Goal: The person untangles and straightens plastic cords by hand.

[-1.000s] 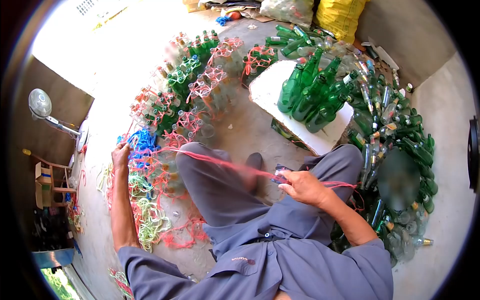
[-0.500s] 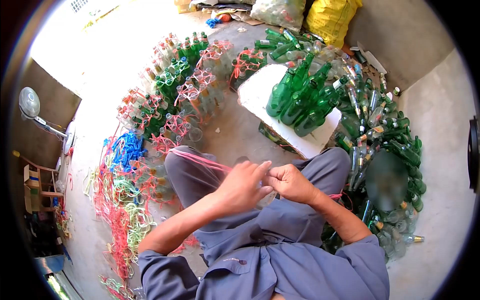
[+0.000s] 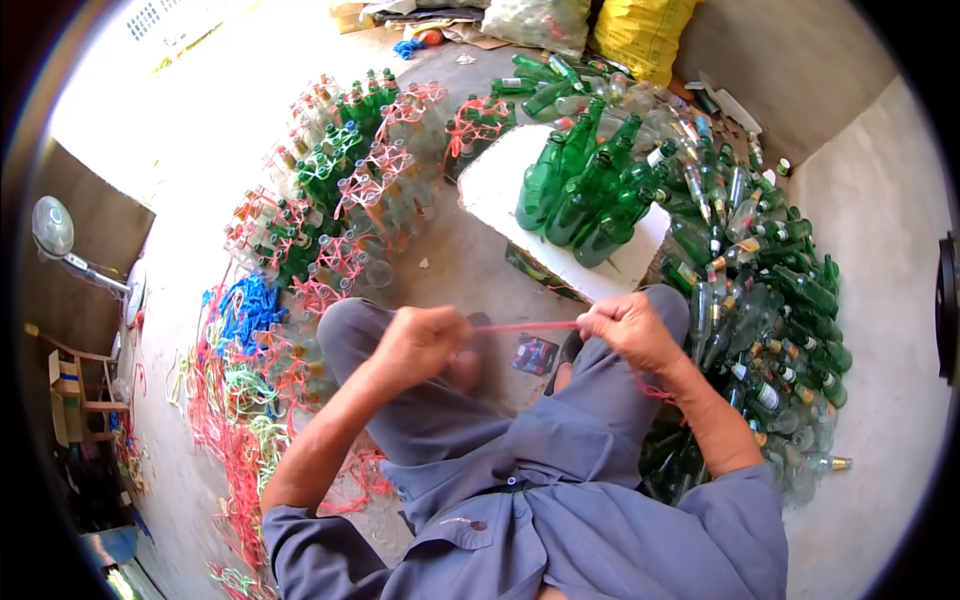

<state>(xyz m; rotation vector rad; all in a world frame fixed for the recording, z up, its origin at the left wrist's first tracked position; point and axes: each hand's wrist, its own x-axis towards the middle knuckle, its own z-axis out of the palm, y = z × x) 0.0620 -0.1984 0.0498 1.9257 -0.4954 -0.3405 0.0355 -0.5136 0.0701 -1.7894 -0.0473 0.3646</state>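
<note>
A pink plastic string is pulled taut between my hands, above my lap. My left hand, slightly blurred, is closed around one end over the left knee. At the other end my right hand pinches it near the right knee. More pink string hangs below my right wrist. Just beyond my hands, several green glass bottles stand together on a white board, which rests on a box. A small dark printed packet lies on the floor between my legs.
Bottle bundles tied with pink string stand front left. Blue string and a red string heap lie at left. Loose bottles pile up along the right. A yellow sack stands at the back; a fan is far left.
My hands were together over my lap and have moved apart, left hand leftward, right hand up and rightward. The pink string that lay across the left knee is now stretched between them.
</note>
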